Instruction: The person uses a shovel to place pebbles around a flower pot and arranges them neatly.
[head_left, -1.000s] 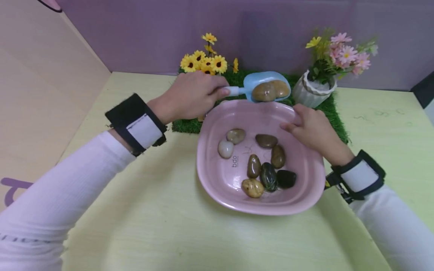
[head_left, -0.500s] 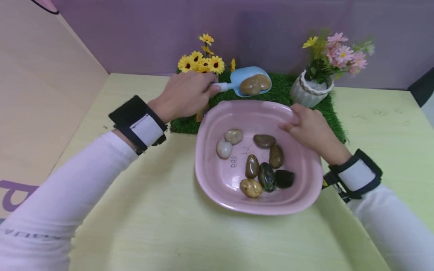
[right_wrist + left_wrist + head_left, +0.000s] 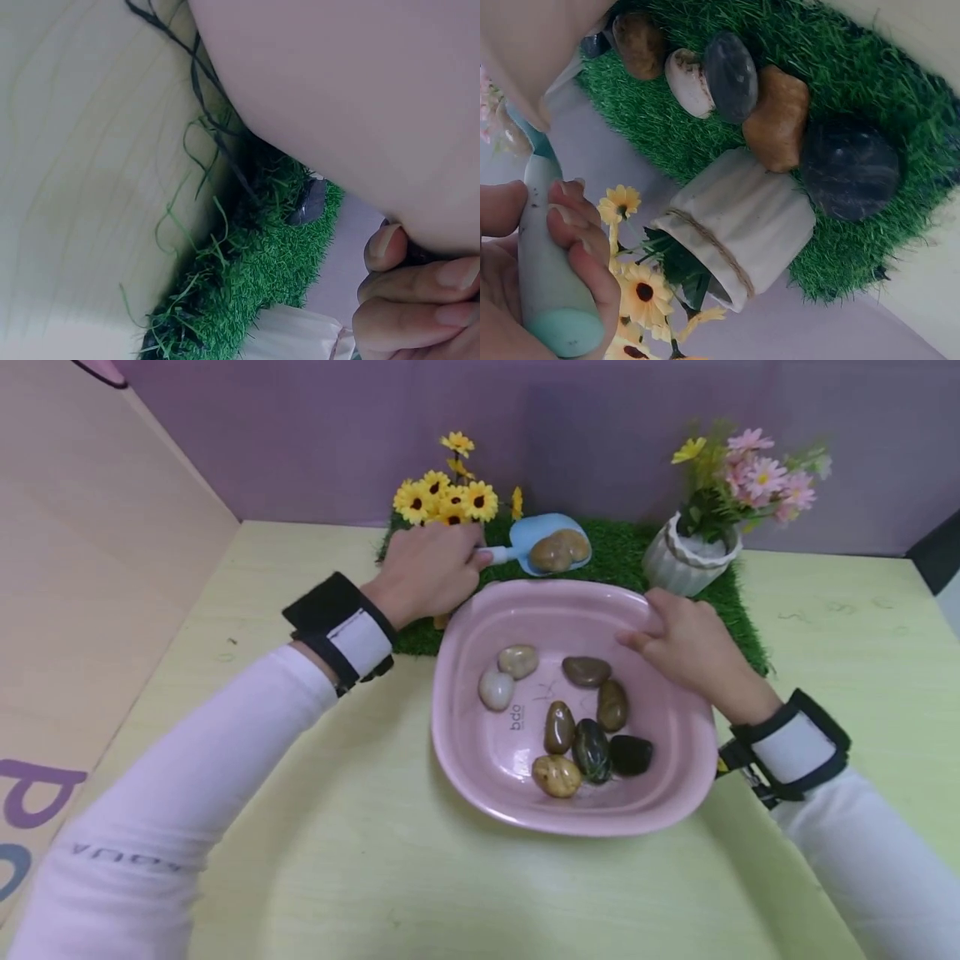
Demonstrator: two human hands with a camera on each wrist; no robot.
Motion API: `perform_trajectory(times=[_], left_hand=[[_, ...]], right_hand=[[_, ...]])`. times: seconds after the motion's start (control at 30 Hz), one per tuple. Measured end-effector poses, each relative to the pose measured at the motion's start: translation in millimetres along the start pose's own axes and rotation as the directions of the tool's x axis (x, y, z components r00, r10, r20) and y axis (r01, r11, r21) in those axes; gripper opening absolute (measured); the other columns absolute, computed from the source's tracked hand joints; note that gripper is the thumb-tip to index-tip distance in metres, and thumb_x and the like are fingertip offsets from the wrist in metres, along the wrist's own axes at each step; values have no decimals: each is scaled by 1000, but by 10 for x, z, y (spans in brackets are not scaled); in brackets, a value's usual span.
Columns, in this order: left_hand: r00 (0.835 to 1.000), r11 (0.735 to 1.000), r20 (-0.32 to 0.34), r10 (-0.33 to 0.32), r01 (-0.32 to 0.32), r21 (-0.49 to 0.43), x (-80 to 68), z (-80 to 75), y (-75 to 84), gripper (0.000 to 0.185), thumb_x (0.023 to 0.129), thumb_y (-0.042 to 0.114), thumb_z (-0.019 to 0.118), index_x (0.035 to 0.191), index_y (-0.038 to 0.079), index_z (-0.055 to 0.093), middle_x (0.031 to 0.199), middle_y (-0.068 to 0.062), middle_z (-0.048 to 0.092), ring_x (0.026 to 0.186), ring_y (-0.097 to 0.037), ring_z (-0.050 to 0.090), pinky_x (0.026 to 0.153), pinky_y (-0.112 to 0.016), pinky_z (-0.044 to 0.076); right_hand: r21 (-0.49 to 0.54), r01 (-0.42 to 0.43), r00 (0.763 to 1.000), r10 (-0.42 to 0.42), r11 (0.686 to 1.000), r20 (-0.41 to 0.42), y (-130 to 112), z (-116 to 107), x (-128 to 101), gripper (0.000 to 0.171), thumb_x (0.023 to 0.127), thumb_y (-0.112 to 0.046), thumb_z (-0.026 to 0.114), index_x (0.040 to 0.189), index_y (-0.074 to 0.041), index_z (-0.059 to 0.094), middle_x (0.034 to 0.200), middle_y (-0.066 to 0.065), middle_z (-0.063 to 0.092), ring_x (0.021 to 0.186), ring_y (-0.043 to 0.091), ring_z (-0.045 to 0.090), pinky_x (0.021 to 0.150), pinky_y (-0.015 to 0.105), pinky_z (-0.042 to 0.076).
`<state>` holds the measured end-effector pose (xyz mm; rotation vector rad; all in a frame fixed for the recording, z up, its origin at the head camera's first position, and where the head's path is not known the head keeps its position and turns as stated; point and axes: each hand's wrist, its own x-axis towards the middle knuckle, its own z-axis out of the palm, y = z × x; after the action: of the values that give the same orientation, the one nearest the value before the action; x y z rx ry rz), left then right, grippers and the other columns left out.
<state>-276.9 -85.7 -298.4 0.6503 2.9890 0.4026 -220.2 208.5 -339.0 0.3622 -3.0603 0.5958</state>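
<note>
My left hand (image 3: 431,568) grips the white handle of a blue scoop (image 3: 547,537) that carries two brown stones (image 3: 557,551) over the green grass mat (image 3: 622,556), behind the pink bowl (image 3: 457,752). In the left wrist view my fingers (image 3: 577,240) curl round the scoop handle (image 3: 540,262). Several stones (image 3: 573,718) of mixed colours lie in the bowl. My right hand (image 3: 686,639) holds the bowl's far right rim, thumb inside. The right wrist view shows the fingers (image 3: 420,300) under the bowl's wall (image 3: 360,97).
A small white pot of yellow sunflowers (image 3: 446,497) stands on the mat's left, a white pot of pink flowers (image 3: 693,556) on its right. Several stones (image 3: 776,124) lie on the grass beside the sunflower pot (image 3: 742,225). A purple wall is behind, a beige wall to the left.
My left hand has carried the loaded scoop left and back, from over the bowl's far rim to over the grass mat. The right hand and the bowl have stayed put.
</note>
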Motion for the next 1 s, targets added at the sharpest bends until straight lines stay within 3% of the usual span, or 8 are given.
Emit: perform_trajectory(times=[0.2, 0.43, 0.7, 1.0], left_hand=[[1000, 1000, 12, -1, 1, 17, 66, -9, 54, 37, 106, 35, 34, 111, 14, 64, 71, -4, 57, 60, -20, 57, 54, -32, 42], [999, 999, 42, -12, 10, 38, 155, -9, 108, 36, 105, 35, 33, 97, 13, 61, 75, -4, 54, 66, -21, 56, 55, -32, 41], [998, 995, 55, -12, 7, 101, 240, 13, 143, 38, 105, 35, 31, 92, 13, 59, 74, -4, 49, 64, -21, 52, 52, -30, 37], [994, 994, 112, -19, 7, 113, 287, 42, 181, 39, 105, 36, 30, 93, 12, 59, 77, -4, 49, 66, -20, 50, 53, -30, 38]], right_hand=[[2, -5, 1000, 5, 1000, 1, 3, -7, 3, 34, 93, -31, 67, 86, -6, 45, 66, 9, 45, 57, 25, 48, 51, 33, 37], [7, -10, 1000, 10, 1000, 2, 4, 2, 3, 34, 94, -32, 66, 86, -6, 45, 65, 7, 43, 55, 24, 48, 50, 33, 38], [14, -15, 1000, 15, 1000, 7, -3, 5, -1, 34, 94, -31, 66, 86, -6, 44, 65, 7, 43, 55, 23, 48, 49, 33, 39], [14, -26, 1000, 26, 1000, 13, 7, 2, -6, 35, 93, -33, 67, 86, -7, 44, 65, 8, 44, 55, 24, 49, 49, 34, 39]])
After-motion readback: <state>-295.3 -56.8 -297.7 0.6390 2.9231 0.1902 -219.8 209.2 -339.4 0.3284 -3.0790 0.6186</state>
